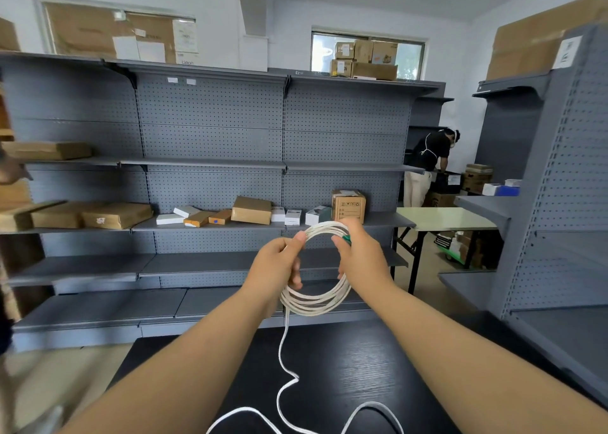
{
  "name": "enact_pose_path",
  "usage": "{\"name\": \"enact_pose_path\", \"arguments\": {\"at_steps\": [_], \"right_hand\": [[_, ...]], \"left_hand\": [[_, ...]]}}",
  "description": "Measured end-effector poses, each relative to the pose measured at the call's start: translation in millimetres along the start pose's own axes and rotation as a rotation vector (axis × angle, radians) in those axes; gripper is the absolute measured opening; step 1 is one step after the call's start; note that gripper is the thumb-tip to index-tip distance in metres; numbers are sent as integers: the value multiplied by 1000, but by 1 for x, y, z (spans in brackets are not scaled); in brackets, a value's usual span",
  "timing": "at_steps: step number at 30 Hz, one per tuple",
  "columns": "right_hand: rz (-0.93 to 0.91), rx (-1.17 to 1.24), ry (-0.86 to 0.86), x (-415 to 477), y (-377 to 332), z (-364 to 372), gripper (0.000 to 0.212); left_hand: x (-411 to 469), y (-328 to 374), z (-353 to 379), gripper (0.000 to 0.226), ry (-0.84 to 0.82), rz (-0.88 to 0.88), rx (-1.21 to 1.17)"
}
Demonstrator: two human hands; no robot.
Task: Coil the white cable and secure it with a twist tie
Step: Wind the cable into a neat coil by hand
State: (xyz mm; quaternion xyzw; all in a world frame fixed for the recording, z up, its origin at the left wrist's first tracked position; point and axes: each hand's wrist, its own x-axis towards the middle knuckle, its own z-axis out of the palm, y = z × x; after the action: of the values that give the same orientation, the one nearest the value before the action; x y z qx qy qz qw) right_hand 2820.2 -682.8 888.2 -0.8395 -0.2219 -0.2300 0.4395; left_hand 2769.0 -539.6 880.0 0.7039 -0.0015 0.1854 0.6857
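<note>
- My left hand and right hand were both clamped on the white cable, holding its coil upright above the black tabletop.
- A loose tail trailed down onto the tabletop; I judged it could snag and pull loops free.
- Something green, perhaps the twist tie, showed under my right fingers.
- No containers were near.

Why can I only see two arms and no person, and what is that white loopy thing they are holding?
The camera sits on the person's head and looks down, so you see only their own arms. The left hand and the right hand hold up a white cable wound into a ring. Something small and green peeks from the right hand. The rest of the cable hangs down and snakes over a black table. Behind are grey shelves with cardboard boxes.
</note>
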Motion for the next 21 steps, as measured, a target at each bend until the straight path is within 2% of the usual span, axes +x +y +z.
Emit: {"name": "enact_pose_path", "arguments": {"at_steps": [2, 4, 10, 13, 18, 21], "right_hand": [[69, 66, 11, 0, 2, 1, 12], [84, 70, 11, -2, 3, 0, 14], [-140, -199, -83, -2, 2, -2, 39], [-215, -340, -115, -1, 8, -1, 48], [-169, -328, -133, -2, 10, 2, 46], [-142, -285, -222, 0, 7, 2, 38]], "left_hand": [[-1, -1, 1, 32, -18, -23, -53], [0, -3, 2, 31, 16, 6, 19], [4, -1, -3, 29, 66, 202, 425], [8, 3, -6, 27, 65, 266, 527], [11, 9, -9, 20, 14, 328, 639], [10, 7, -10, 20, -37, 349, 705]]}}
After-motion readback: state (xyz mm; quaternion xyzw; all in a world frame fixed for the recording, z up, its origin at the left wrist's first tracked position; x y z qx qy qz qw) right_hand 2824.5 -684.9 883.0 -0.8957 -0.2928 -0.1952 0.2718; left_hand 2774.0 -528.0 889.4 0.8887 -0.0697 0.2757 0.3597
